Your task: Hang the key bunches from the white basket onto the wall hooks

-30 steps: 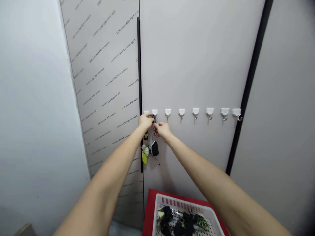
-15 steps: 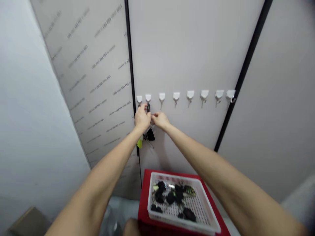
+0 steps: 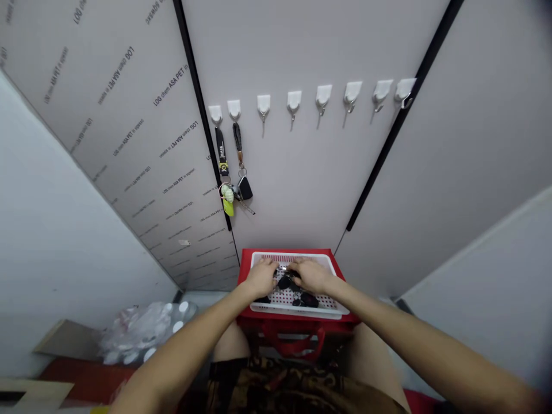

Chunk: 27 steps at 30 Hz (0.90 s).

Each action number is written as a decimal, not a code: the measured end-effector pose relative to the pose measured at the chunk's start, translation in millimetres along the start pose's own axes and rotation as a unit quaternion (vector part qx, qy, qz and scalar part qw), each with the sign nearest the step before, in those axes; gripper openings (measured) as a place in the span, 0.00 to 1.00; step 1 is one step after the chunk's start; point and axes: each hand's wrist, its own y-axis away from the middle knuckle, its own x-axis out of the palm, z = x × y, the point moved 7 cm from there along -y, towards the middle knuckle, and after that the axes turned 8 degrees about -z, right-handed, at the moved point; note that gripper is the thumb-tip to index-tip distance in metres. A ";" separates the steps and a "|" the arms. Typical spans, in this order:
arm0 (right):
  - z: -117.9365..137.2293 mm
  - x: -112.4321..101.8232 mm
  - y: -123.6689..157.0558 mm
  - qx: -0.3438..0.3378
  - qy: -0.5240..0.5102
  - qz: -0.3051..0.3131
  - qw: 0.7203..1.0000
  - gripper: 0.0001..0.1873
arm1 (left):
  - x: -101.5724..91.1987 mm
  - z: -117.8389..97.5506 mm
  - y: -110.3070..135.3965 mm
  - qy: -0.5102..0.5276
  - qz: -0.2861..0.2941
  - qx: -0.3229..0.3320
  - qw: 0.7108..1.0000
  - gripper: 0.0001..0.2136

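Down from the white stick-on hooks and over the white plastic basket now, both arms reaching low. Left hand at the left part of the basket, fingers curved down, right by the pile of car keys. Right hand just beside it, fingers bent over the black key heads, nearly touching the left hand. Both hands half closed, but no way to tell if either one grips a key, since the hands cover that spot.

Car keys in the middle of the basket, partly under both hands, with more dark keys near the front. Basket sitting on a red bag with red handles, just past the bare knees and patterned shorts. Arms crossing in front of the bag and hiding some of it.

Up on the wall, a black strap on the first hook and a thin dark strap on the second, with a black key fob and a lime green tag hanging low. Six more hooks in a line to the right. Down on the floor at the left, a clear plastic bag beside a flat piece of cardboard.
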 end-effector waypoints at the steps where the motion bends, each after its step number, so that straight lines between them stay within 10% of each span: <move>1: -1.1 1.6 4.0 -0.004 -0.008 0.001 1.000 0.13 | 2.8 -2.2 0.0 -0.012 0.001 0.012 1.000 0.15; 10: -38.5 -18.5 16.0 0.126 -0.406 -0.028 0.905 0.13 | -2.2 -7.0 -15.7 0.076 0.006 -0.019 0.997 0.09; 16: -33.7 -19.7 19.1 0.022 -0.073 0.049 0.996 0.14 | 10.4 -53.7 -11.0 0.144 0.017 0.083 0.986 0.20; 20: -23.8 -5.4 27.8 -0.027 0.093 0.092 0.991 0.13 | 23.5 -61.3 -5.7 0.076 0.042 0.107 0.990 0.20; 27: -35.1 -29.0 24.2 0.028 -0.097 0.073 0.992 0.05 | 1.4 -25.1 -6.1 0.032 0.087 0.037 0.995 0.14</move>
